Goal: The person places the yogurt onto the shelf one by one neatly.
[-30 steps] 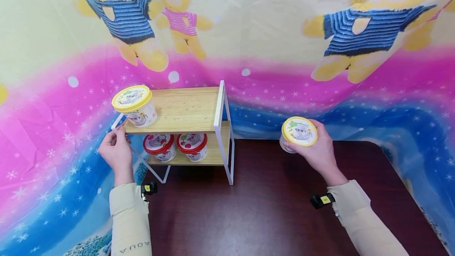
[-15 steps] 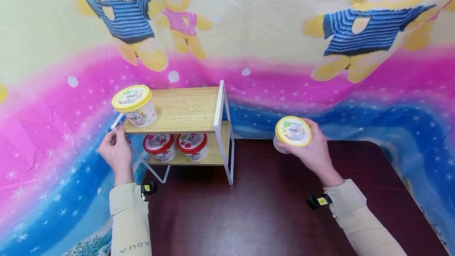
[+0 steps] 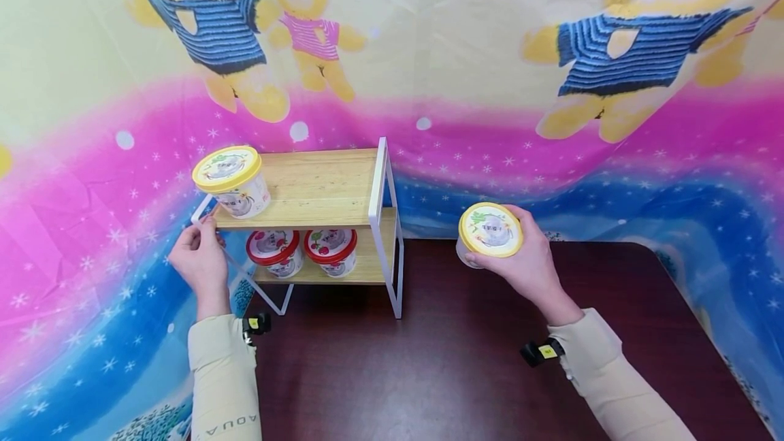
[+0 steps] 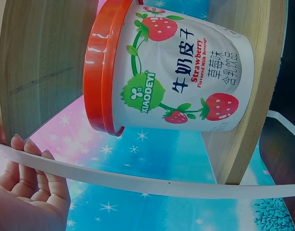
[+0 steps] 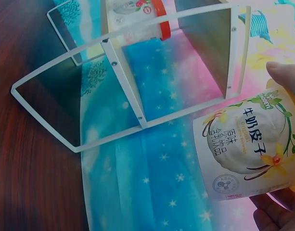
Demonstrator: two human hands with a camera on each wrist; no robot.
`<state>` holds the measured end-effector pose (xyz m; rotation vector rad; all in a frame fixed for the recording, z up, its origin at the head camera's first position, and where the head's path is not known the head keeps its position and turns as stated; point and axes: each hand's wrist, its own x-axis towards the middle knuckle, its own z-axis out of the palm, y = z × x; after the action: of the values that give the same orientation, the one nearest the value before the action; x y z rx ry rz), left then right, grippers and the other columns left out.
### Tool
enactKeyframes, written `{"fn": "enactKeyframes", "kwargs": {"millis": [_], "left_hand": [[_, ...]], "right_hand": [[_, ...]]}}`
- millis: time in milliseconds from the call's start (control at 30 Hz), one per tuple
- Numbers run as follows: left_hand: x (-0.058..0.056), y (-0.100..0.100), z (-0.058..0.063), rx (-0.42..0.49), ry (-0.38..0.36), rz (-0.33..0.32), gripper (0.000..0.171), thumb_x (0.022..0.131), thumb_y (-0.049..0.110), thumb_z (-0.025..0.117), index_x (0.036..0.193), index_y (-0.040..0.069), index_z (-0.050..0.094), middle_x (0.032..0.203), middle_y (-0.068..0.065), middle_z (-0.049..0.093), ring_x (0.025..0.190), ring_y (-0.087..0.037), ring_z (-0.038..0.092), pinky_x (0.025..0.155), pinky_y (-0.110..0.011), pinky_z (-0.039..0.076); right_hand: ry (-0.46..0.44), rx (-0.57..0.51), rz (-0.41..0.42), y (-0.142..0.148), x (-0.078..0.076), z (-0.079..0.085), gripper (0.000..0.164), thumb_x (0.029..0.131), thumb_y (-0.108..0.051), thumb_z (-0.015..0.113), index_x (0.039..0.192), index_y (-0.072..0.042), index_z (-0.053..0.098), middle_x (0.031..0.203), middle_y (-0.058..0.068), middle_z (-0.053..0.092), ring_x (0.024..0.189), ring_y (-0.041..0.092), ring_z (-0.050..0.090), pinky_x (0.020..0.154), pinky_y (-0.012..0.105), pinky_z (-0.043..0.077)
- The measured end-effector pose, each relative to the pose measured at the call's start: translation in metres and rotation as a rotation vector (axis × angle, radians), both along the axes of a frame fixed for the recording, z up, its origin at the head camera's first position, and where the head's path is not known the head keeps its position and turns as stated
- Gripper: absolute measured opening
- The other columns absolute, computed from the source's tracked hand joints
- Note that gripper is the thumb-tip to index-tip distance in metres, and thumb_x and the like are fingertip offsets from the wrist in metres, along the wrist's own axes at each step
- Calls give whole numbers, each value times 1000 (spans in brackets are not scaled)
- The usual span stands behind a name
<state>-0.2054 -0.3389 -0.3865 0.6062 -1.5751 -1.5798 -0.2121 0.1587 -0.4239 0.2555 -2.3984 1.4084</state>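
My right hand (image 3: 531,265) holds a yellow-lidded milk beverage tub (image 3: 490,230) upright above the table, to the right of the shelf. In the right wrist view, fingers and thumb span this tub (image 5: 246,149). At the two-tier shelf's (image 3: 324,186) front left corner, my left hand (image 3: 201,260) grips the white frame; its fingers curl at the bar in the left wrist view. Another yellow-lidded tub (image 3: 235,186) stands on the top board's left end. Below it, two red-lidded tubs (image 3: 331,250) sit side by side; the left wrist view shows a strawberry tub (image 4: 176,72) close up.
The shelf's white side frame (image 3: 386,250) stands on the dark red-brown table (image 3: 429,366). Behind and around the table hangs a bear-print cloth (image 3: 465,128). The table's rounded far corner (image 3: 643,250) is at the right.
My right hand has moved left toward the shelf with the yellow-lidded tub in it. My left hand and the tubs on the shelf have stayed in place.
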Motion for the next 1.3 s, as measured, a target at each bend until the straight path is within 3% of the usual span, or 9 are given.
{"fn": "enactKeyframes", "kwargs": {"millis": [733, 1300], "left_hand": [[0, -2, 0, 15, -2, -5, 23, 96, 32, 74, 98, 9, 79, 86, -1, 69, 77, -17, 62, 69, -21, 50], [0, -1, 0, 14, -8, -1, 23, 96, 32, 74, 96, 10, 78, 91, 0, 70, 79, -17, 62, 70, -21, 50]], "right_hand": [[-5, -52, 102, -24, 9, 9, 101, 61, -38, 100, 144, -21, 46, 129, -3, 56, 116, 19, 52, 84, 47, 54], [-12, -83, 198, -44, 19, 12, 100, 62, -31, 100, 146, -23, 45, 132, -3, 55, 118, 19, 52, 83, 44, 56]]}}
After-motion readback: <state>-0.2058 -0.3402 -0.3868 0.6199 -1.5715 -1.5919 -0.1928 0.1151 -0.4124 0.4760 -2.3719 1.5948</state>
